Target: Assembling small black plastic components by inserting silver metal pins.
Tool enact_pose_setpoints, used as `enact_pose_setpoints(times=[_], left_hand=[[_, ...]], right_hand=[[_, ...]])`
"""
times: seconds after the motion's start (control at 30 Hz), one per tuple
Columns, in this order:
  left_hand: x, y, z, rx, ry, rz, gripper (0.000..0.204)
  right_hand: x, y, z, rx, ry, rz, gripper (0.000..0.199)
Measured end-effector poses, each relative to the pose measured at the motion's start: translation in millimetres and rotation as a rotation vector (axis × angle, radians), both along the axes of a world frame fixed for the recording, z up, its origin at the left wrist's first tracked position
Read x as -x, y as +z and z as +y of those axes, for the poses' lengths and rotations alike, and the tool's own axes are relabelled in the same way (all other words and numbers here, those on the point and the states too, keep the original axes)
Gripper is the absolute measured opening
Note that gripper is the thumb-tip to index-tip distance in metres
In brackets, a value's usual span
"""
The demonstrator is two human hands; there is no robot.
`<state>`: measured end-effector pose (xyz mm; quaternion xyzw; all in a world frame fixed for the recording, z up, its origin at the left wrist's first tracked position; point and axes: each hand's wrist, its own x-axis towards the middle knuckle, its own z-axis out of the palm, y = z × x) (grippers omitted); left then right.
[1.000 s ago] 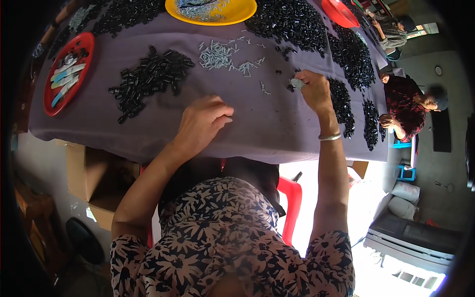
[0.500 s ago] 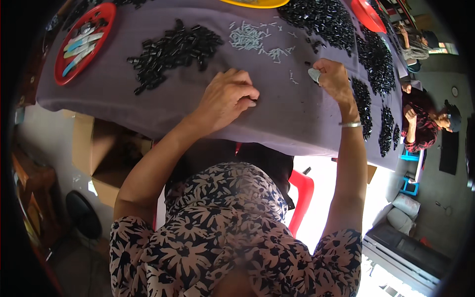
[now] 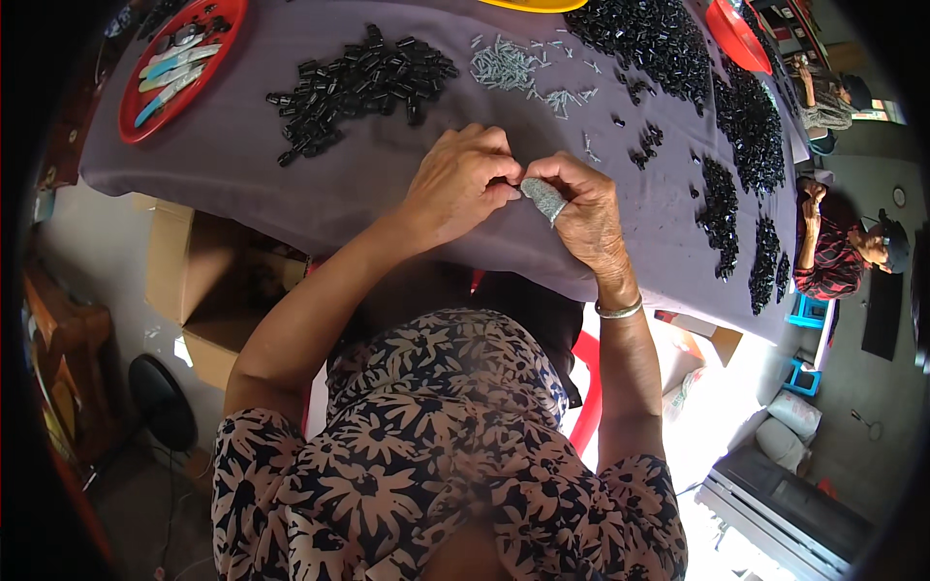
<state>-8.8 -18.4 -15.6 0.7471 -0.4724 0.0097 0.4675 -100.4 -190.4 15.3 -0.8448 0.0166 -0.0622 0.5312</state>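
Observation:
Over the near part of the table, my left hand (image 3: 463,182) and my right hand (image 3: 587,215) meet fingertip to fingertip, both closed in a pinch. A tiny dark bit shows between them, too hidden to name. A grey knitted finger sleeve (image 3: 544,198) covers my right thumb. Beyond my left hand lies a heap of black plastic pieces (image 3: 358,87), short and blocky. To its right is a loose pile of small silvery pins (image 3: 504,66), a few strewn toward my right hand. A small cluster of black pieces (image 3: 647,145) lies past my right hand.
A red tray (image 3: 129,114) with several pale-and-blue-handled tools is at the far left. Large mounds of small black parts (image 3: 639,48) spread along the right, near a red bowl (image 3: 738,37). A yellow tray (image 3: 533,5) is at the back. Other people sit at far right.
My right hand has come left and nearer from beside the black parts to meet my left hand. My left hand keeps its pinch. Small black clusters by the right-hand mounds are now uncovered.

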Motion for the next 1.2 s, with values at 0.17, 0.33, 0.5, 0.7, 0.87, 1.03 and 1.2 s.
enact_pose_setpoints(times=[0.17,0.33,0.5,0.7,0.87,1.03,1.2], left_hand=[[-0.5,-0.7,0.5,0.001,0.000,-0.003,0.014],[-0.7,-3.4,-0.5,0.017,0.008,0.002,0.014],[-1.3,-2.9,0.1,0.019,0.009,-0.009,0.014],[-1.8,-4.7,-3.2,0.039,0.015,-0.028,0.017],[-2.3,-1.7,-1.0,0.012,0.010,-0.015,0.012],[-2.5,0.1,-0.4,0.003,0.018,0.000,0.017],[-4.1,-2.4,-4.0,0.005,0.014,-0.036,0.013]], right_hand=[[-0.1,0.0,1.0,0.054,-0.008,-0.006,0.011],[1.5,-0.5,3.9,0.030,-0.017,-0.019,0.011],[0.5,-2.6,9.4,0.047,-0.083,-0.085,0.013],[2.1,5.8,13.4,0.270,-0.069,-0.143,0.016],[2.9,-1.4,21.7,0.400,-0.083,-0.283,0.019],[2.7,-5.8,22.9,0.381,-0.104,-0.331,0.019],[5.8,-2.0,20.6,0.358,-0.144,-0.271,0.017]])
